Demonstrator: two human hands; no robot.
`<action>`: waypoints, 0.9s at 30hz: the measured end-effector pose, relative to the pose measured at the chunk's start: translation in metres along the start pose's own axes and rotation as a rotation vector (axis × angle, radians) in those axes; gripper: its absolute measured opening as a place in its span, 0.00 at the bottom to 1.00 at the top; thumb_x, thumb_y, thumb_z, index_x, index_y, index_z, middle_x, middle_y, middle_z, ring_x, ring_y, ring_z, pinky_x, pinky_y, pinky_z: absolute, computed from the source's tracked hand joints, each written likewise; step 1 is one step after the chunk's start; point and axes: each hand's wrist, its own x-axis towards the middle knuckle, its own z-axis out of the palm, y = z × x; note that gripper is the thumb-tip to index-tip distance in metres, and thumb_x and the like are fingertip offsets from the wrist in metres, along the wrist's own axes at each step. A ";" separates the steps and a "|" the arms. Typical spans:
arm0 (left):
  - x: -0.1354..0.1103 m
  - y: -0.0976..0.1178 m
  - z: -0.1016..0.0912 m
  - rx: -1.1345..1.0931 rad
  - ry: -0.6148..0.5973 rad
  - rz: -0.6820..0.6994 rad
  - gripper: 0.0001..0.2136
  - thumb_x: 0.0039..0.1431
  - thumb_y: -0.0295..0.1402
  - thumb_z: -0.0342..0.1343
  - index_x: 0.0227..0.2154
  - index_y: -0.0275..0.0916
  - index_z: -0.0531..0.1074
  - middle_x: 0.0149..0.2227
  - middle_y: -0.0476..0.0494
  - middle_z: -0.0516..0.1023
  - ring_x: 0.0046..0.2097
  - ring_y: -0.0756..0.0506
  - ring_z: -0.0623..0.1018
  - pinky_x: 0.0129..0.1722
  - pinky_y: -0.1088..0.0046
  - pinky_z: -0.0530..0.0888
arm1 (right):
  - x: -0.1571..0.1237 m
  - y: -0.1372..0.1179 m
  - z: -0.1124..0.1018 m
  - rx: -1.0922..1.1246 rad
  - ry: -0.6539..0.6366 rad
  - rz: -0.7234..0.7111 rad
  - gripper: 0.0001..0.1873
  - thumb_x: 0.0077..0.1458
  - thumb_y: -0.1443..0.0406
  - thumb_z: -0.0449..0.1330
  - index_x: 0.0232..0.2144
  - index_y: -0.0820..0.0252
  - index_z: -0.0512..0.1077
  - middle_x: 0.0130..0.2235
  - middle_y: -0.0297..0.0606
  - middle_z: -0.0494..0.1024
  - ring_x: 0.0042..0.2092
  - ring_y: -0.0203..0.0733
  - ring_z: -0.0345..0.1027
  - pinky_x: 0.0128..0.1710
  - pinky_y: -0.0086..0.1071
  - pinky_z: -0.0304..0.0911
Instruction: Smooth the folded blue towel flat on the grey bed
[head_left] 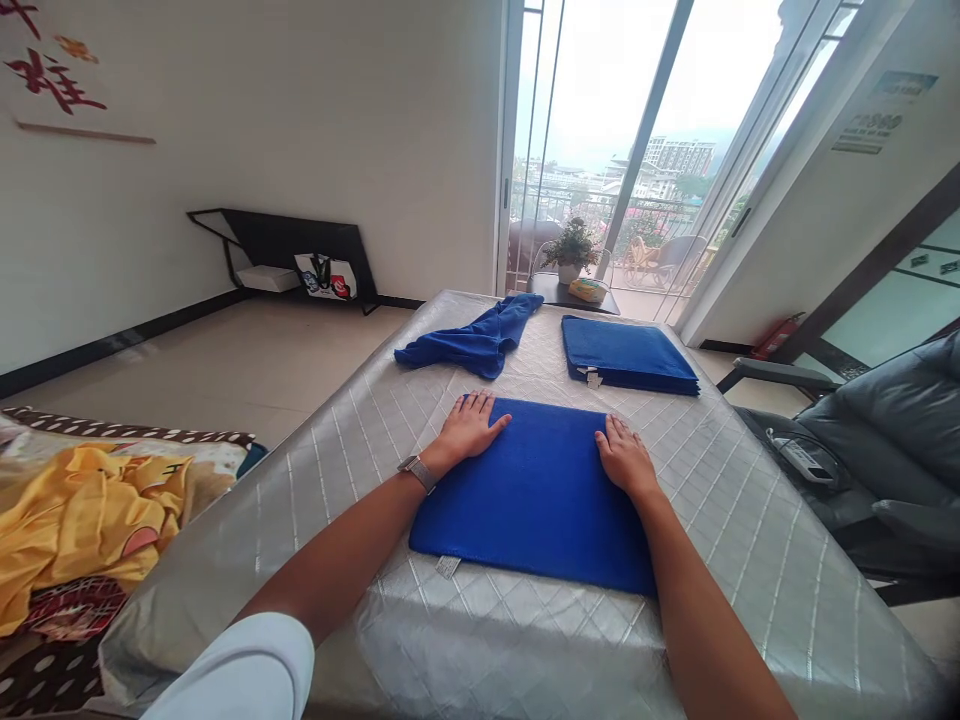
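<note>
A blue towel [536, 495], folded into a flat rectangle, lies on a silver quilted mattress [360, 440] in front of me. My left hand [471, 425] lies flat and open on the towel's far left corner, with a watch on its wrist. My right hand [624, 457] rests flat and open on the towel's far right part. Farther back, a crumpled blue towel [480, 338] lies to the left. A stack of folded blue towels [628, 354] sits to the right of it.
A yellow and patterned blanket [82, 520] lies at the left. A grey massage chair [877, 450] stands at the right. Beyond the mattress, a small table [551, 293] holds a potted plant [571, 250] before glass balcony doors. A black shelf [289, 240] stands by the wall.
</note>
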 end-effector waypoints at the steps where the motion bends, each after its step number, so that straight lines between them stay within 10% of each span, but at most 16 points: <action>1: 0.000 0.000 0.000 -0.002 0.000 0.002 0.38 0.69 0.55 0.29 0.69 0.31 0.51 0.71 0.34 0.50 0.71 0.37 0.49 0.69 0.55 0.47 | 0.000 0.000 0.000 -0.010 -0.015 0.003 0.34 0.69 0.57 0.34 0.71 0.69 0.46 0.72 0.42 0.45 0.72 0.43 0.37 0.70 0.41 0.36; 13: -0.001 -0.009 -0.012 0.039 0.146 -0.017 0.36 0.70 0.53 0.31 0.65 0.27 0.59 0.67 0.30 0.60 0.69 0.36 0.58 0.68 0.56 0.53 | -0.003 -0.001 0.004 0.038 0.046 0.020 0.34 0.68 0.56 0.35 0.70 0.67 0.48 0.72 0.41 0.48 0.72 0.41 0.38 0.69 0.39 0.35; 21: 0.003 0.134 -0.001 -0.058 0.243 0.580 0.30 0.71 0.51 0.37 0.62 0.34 0.65 0.63 0.34 0.68 0.65 0.42 0.65 0.65 0.65 0.59 | -0.005 0.003 0.004 0.028 0.049 0.001 0.33 0.68 0.58 0.37 0.70 0.66 0.49 0.72 0.42 0.49 0.71 0.42 0.40 0.69 0.39 0.37; 27: 0.036 0.202 0.017 -0.058 0.165 0.558 0.22 0.74 0.42 0.36 0.64 0.39 0.61 0.64 0.35 0.66 0.66 0.43 0.64 0.64 0.59 0.61 | -0.007 0.010 0.007 -0.035 0.039 -0.074 0.33 0.65 0.62 0.46 0.70 0.62 0.49 0.72 0.41 0.48 0.71 0.41 0.40 0.69 0.37 0.35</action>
